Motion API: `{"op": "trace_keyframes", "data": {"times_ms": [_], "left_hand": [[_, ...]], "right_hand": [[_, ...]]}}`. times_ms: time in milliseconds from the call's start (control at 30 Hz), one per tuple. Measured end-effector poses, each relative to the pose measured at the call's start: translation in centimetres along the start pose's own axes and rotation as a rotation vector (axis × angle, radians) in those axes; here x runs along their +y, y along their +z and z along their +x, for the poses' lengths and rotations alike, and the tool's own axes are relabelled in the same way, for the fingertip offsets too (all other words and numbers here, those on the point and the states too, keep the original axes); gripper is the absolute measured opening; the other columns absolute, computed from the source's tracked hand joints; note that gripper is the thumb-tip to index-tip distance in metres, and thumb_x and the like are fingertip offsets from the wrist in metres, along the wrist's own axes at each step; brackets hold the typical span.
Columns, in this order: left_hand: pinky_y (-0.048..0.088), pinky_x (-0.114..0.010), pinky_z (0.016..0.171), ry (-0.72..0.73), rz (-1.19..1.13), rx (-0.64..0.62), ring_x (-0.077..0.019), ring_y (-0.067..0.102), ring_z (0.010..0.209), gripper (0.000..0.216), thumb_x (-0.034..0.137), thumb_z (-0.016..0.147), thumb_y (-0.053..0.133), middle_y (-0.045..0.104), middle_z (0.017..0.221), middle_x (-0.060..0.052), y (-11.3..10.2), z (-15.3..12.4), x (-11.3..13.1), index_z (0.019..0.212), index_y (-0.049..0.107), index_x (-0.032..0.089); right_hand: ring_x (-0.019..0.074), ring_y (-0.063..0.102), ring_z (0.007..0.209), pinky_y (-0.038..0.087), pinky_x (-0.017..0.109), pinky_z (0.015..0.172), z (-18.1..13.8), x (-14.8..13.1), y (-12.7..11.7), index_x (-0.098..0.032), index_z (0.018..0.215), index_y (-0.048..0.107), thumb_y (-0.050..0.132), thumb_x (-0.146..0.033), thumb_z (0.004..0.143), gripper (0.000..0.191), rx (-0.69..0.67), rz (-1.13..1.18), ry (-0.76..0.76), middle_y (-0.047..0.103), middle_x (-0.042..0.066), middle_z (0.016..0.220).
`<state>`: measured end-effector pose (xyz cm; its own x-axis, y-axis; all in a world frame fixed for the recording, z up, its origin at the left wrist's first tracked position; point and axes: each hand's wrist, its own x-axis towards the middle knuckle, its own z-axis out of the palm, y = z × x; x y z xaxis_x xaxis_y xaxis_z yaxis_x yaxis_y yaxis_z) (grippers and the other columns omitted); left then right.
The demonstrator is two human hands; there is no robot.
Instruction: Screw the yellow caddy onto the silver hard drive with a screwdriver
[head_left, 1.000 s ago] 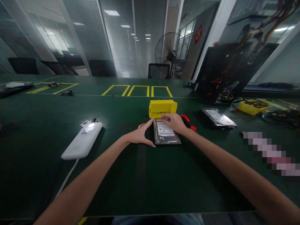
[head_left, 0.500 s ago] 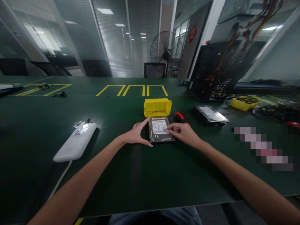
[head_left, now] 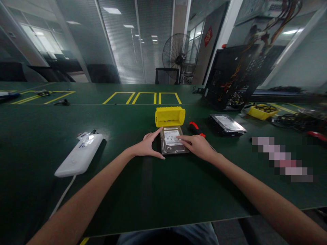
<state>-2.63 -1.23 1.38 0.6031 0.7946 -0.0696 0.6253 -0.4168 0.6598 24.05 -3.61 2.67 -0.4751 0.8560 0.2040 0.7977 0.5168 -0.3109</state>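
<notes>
A silver hard drive (head_left: 171,140) with a white label lies flat on the green table (head_left: 158,190) in front of me. My left hand (head_left: 148,146) braces its left edge, thumb and forefinger spread apart. My right hand (head_left: 196,145) rests over the drive's right side with the forefinger stretched out onto the label. A yellow plastic box (head_left: 170,116) stands just behind the drive. A red-handled screwdriver (head_left: 196,129) lies to the right of the box, partly behind my right hand.
A white power strip (head_left: 79,154) with its cable lies at the left. A second hard drive (head_left: 227,124), an open black computer case (head_left: 236,80), a yellow tray (head_left: 263,111) and cables occupy the right. Yellow marked boxes (head_left: 143,98) and a fan (head_left: 180,56) are farther back.
My right hand has drawn back from the drive's far end near the yellow box to its right side, forefinger now on the label. The left hand has stayed at the left edge.
</notes>
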Motion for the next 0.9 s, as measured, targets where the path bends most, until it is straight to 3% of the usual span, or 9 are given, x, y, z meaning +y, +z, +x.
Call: {"op": "trace_keyframes", "data": {"times_ms": [233, 467, 600, 733, 900], "left_hand": [[0.009, -0.065, 0.108, -0.054, -0.035, -0.023, -0.0433, -0.009, 0.138, 0.127, 0.064, 0.055, 0.07, -0.005, 0.156, -0.003, -0.17, -0.32, 0.51, 0.145, -0.015, 0.033], [0.008, -0.065, 0.108, -0.062, -0.023, -0.028, -0.0438, -0.01, 0.138, 0.13, 0.067, 0.054, 0.069, -0.007, 0.156, -0.004, -0.11, -0.37, 0.45, 0.143, -0.02, 0.034], [0.01, -0.064, 0.108, -0.056, -0.014, -0.019, -0.0436, -0.008, 0.138, 0.127, 0.066, 0.055, 0.069, -0.003, 0.156, -0.006, -0.11, -0.37, 0.49, 0.145, -0.013, 0.033], [0.01, -0.063, 0.108, -0.062, -0.007, -0.015, -0.0427, -0.008, 0.139, 0.128, 0.067, 0.053, 0.069, -0.003, 0.156, -0.005, -0.1, -0.35, 0.4, 0.146, -0.011, 0.033], [0.009, -0.063, 0.108, -0.053, -0.004, -0.018, -0.0426, -0.008, 0.139, 0.127, 0.07, 0.052, 0.067, -0.004, 0.156, -0.006, -0.13, -0.37, 0.41, 0.146, -0.01, 0.032]], "right_hand": [[0.0193, 0.067, 0.083, 0.053, 0.036, 0.075, 0.2, 0.91, 0.45, -0.026, 0.123, 0.06, 0.045, -0.034, 0.091, 0.036, 0.045, 0.149, 0.081, 0.07, 0.004, 0.109], [0.0191, 0.066, 0.094, 0.054, 0.035, 0.081, 0.24, 0.75, 0.37, -0.026, 0.122, 0.06, 0.047, -0.031, 0.09, 0.035, 0.021, 0.279, 0.06, 0.065, 0.002, 0.119], [0.02, 0.065, 0.095, 0.053, 0.039, 0.083, 0.31, 0.98, 0.75, -0.028, 0.122, 0.06, 0.048, -0.032, 0.09, 0.034, 0.014, 0.283, 0.026, 0.066, 0.002, 0.118], [0.02, 0.063, 0.1, 0.052, 0.039, 0.088, 0.33, 0.9, 1.0, -0.022, 0.115, 0.065, 0.051, -0.031, 0.088, 0.031, 0.047, 0.391, 0.041, 0.067, 0.005, 0.115], [0.0194, 0.066, 0.092, 0.053, 0.039, 0.085, 0.29, 0.51, 0.67, -0.017, 0.124, 0.058, 0.051, -0.03, 0.088, 0.039, 0.038, 0.511, 0.117, 0.071, 0.008, 0.102]]}}
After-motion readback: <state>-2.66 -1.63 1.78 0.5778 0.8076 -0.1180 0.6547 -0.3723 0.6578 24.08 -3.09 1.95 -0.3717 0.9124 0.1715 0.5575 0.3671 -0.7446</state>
